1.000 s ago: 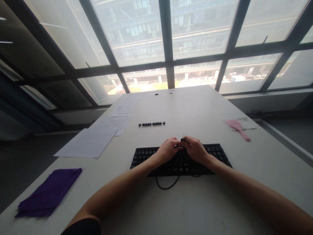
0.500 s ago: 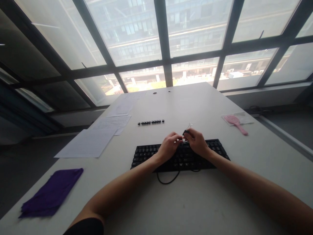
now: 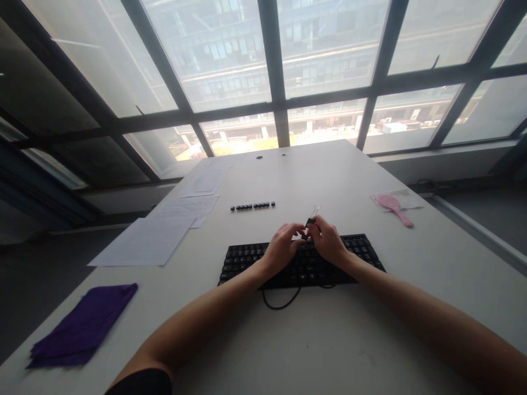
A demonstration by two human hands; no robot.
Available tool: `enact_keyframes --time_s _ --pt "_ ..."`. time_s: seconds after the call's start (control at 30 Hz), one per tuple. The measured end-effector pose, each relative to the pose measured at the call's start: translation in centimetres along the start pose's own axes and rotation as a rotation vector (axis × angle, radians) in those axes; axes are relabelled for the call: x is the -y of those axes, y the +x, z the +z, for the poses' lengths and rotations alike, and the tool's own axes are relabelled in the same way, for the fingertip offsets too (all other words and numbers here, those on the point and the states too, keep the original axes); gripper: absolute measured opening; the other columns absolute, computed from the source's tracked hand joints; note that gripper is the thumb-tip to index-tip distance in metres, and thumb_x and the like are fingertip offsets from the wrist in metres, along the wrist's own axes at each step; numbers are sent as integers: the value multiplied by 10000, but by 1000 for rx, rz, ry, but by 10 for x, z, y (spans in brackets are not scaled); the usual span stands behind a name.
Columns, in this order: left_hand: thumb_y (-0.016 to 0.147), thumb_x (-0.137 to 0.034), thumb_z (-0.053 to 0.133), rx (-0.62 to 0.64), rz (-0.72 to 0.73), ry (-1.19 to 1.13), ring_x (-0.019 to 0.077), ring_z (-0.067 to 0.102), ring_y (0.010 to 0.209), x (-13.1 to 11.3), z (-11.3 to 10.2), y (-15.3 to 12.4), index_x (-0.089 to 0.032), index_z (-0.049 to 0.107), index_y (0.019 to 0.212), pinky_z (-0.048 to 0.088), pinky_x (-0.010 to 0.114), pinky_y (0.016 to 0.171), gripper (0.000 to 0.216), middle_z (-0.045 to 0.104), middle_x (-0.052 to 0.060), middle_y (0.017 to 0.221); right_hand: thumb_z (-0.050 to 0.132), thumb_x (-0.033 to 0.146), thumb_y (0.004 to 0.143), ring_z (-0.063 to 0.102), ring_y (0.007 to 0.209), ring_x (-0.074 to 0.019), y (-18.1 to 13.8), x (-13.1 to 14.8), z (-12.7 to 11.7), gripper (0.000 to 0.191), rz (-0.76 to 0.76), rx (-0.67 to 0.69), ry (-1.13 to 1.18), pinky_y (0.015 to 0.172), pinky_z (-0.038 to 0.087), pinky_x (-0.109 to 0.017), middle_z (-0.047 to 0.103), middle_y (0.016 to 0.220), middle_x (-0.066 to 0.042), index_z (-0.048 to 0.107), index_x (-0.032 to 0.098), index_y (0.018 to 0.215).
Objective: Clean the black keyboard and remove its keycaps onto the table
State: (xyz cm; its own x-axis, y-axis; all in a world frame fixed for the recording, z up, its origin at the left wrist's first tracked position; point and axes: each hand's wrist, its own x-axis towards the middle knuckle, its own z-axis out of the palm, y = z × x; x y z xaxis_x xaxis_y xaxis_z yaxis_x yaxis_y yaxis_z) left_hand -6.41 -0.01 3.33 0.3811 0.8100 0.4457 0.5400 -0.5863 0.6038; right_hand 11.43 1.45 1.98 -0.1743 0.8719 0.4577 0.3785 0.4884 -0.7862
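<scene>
A black keyboard (image 3: 242,264) lies across the desk below both hands, its cable looping out at the near edge. My right hand (image 3: 327,241) is closed on a keycap puller (image 3: 310,221) with a dark handle; thin wire loops stick up above the fingers. Close against it, my left hand (image 3: 284,244) has its thumb and forefinger round a small black keycap (image 3: 304,237) at the lower end of the puller. Fingers partly hide whether the keycap still touches the wires. Beyond the keyboard, several loose black keycaps (image 3: 253,206) stand in a row.
Sheets of paper (image 3: 142,241) lie along the desk's left side, with a folded purple cloth (image 3: 84,326) nearer me. A pink hairbrush (image 3: 395,206) rests on a clear plastic bag at the right. Windows (image 3: 325,44) rise behind the white desk (image 3: 313,175).
A black keycap now shows between my left fingers, where bare wire showed before. Both hands stay close together over the keyboard. The whole view has shifted slightly.
</scene>
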Motion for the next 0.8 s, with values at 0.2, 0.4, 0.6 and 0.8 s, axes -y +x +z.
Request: enact_keyframes --time_s 0.2,0.4,0.6,0.8 --pt "898 -183 620 11 93 85 210 564 1077 -5 -2 -1 -232 652 1014 467 360 966 130 627 62 1113 430 364 989 602 552 -150 4 -2 -1 189 75 -28 119 582 438 -263 660 654 8 487 227 872" --pt "847 -219 676 29 -54 96 163 623 815 22 -36 30 -211 679 959 511 306 795 113 701 29 971 430 372 988 598 552 -148 5 -5 2 202 84 -54 133 578 439 -264 660 657 4 480 228 855" --pt "787 -222 726 66 -199 361 185 639 777 88 -58 74 -214 751 862 501 316 787 79 751 16 882 444 333 981 601 573 -144 3 -5 2 182 57 -18 94 594 428 -259 660 666 9 484 228 838" --pt "802 -235 726 68 -123 477 225 619 891 128 -46 89 -221 777 834 484 353 868 61 745 44 849 455 328 975 597 572 -146 2 -4 2 164 70 -11 122 603 432 -265 661 668 9 488 228 849"
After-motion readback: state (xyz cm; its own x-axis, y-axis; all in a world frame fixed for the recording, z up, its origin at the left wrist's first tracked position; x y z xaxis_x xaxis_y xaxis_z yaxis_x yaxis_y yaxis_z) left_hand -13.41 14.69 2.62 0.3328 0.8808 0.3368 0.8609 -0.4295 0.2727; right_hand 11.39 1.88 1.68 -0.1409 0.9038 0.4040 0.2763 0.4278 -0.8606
